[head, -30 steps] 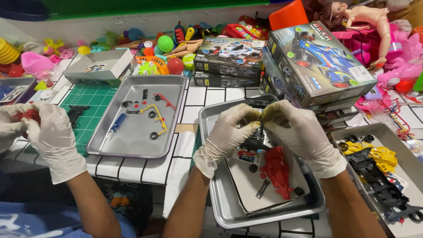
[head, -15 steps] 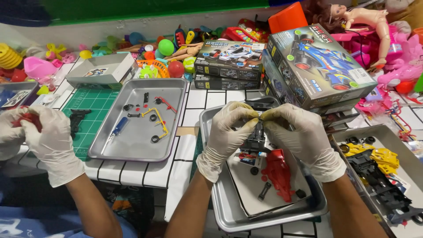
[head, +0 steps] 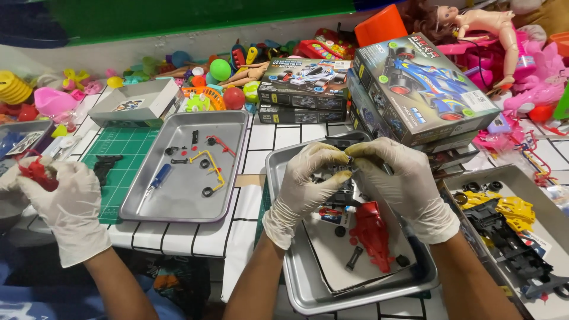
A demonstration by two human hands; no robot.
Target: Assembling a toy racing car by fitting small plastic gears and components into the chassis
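Both my hands wear white gloves and meet above a metal tray (head: 355,302). My left hand (head: 305,186) and my right hand (head: 406,186) pinch a small black toy car part (head: 351,159) between their fingertips. Most of that part is hidden by my fingers. Below them in the tray lie a red toy car body (head: 372,234), a white sheet (head: 332,255) and small black pieces.
To the left, a second tray (head: 178,207) holds a blue screwdriver (head: 159,176) and small parts, beside a green cutting mat (head: 118,148). A co-worker's gloved hand (head: 65,207) grips a red part (head: 37,173). Model car boxes (head: 421,89) stand behind; a right tray (head: 468,178) holds yellow and black parts.
My hands stay joined over the tray, working the small black part with only slight finger movement. The co-worker's hand at the left has hardly moved.
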